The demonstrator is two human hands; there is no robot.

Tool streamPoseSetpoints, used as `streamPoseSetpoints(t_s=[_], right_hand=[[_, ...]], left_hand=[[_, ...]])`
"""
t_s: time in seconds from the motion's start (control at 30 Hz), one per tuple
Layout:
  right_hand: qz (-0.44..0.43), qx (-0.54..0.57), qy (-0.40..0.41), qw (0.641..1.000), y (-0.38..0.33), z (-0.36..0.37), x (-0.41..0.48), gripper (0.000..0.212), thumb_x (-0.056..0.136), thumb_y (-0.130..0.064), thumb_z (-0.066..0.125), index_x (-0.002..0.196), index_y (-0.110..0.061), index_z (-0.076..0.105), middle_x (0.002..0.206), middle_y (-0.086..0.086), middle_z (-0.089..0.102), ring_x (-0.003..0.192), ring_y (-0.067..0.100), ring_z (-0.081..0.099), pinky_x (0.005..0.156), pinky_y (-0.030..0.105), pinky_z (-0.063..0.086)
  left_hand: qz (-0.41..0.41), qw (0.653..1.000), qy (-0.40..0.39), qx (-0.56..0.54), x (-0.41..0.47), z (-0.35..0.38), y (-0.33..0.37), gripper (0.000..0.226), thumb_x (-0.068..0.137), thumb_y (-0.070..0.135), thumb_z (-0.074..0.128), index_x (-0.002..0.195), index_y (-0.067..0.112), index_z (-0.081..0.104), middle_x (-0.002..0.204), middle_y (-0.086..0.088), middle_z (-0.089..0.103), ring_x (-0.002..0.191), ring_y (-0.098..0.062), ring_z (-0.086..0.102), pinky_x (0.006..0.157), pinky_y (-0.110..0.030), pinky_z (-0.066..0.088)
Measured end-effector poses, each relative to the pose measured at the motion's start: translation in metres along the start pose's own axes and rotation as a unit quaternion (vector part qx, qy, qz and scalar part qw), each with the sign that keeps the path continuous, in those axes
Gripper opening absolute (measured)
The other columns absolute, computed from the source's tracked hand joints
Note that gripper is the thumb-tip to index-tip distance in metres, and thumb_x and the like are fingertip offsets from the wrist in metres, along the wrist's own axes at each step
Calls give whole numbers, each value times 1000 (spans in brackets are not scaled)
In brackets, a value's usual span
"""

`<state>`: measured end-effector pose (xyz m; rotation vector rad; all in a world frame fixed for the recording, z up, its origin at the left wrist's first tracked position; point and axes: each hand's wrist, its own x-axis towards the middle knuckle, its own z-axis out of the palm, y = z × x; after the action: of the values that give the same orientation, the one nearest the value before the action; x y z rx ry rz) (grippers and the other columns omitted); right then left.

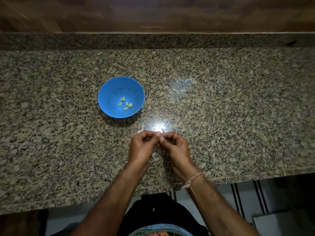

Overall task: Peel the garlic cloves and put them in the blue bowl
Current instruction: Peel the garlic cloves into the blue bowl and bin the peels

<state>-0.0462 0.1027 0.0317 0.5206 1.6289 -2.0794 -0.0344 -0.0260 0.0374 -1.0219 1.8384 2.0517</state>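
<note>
Both grips, L hand (142,145) & R hand (176,147), pinch garlic clove (159,134); axis unclear.

Blue bowl (109,89) upright, several peeled cloves (125,103) (pale yellowish) scattered at its bottom.

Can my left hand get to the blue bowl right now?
Probably yes. Nothing tall stands between the left hand and the blue bowl, only counter; it and the right hand seem to pinch a garlic clove, though.

Speckled granite counter (221,108), light glare on it; wooden wall (153,12) behind; striped floor (247,198).
</note>
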Motion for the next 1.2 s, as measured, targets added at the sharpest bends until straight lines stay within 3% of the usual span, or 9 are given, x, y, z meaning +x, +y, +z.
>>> streamPoseSetpoints(t_s=[0.23,0.33,0.57,0.67,0.77,0.9,1.0,1.07,1.2], right_hand=[[-87,-66,11,994,0,-3,-3,13,93,-6,76,105,-2,74,104,12,78,103,29,76,95,53,61],[-100,-112,4,989,-1,-6,1,11,92,-10,77,103,-6,76,102,8,78,103,24,75,95,50,61],[-52,-88,15,995,-1,-12,9,7,95,-12,74,96,-5,74,98,12,76,100,28,74,92,43,63],[-49,-67,31,996,-3,-19,12,7,98,-11,69,97,-5,73,97,12,76,92,24,72,83,33,63],[-75,-170,20,982,-2,-38,17,7,97,-12,71,91,-11,73,88,4,76,86,17,73,80,29,63],[-69,-290,-4,954,3,-57,21,8,96,-15,74,88,-16,72,87,-1,75,84,11,73,80,28,61],[-88,-344,-13,935,5,-61,18,8,97,-17,72,90,-16,70,87,-4,74,82,4,70,75,17,57],[-105,-391,-28,914,4,-60,16,7,99,-17,70,93,-15,69,88,-7,73,81,1,69,71,11,54],[-134,-494,-34,858,10,-54,18,12,101,-22,68,90,-18,66,83,-11,68,76,2,65,65,18,51]], left_hand=[[-81,990,-16,-117,-1,5,-1,13,93,12,74,101,2,76,90,-16,77,72,-16,69,61,-23,56],[-92,988,-6,-128,0,8,-7,14,93,16,74,102,5,77,103,-22,77,86,-24,66,71,-29,56],[-70,992,53,-88,-9,25,-12,17,93,20,76,100,4,77,75,-6,72,65,-14,60,57,-25,51],[6,996,82,33,-3,25,-8,9,93,20,76,96,11,76,82,-2,76,70,-13,68,62,-26,57],[116,965,123,199,10,26,-4,5,93,23,78,92,21,73,84,8,74,79,-8,71,70,-27,58],[154,945,131,257,28,31,-8,12,94,17,77,106,19,77,94,9,76,86,-3,70,80,-34,64],[177,936,146,269,22,32,-12,25,96,13,74,120,16,74,112,3,75,96,-7,70,86,-34,63],[204,923,159,285,7,27,-16,28,96,14,73,123,19,71,118,5,71,98,-7,67,81,-25,59],[211,886,180,372,-28,7,-45,25,94,25,77,118,26,66,108,13,60,88,-4,59,63,-15,38]])
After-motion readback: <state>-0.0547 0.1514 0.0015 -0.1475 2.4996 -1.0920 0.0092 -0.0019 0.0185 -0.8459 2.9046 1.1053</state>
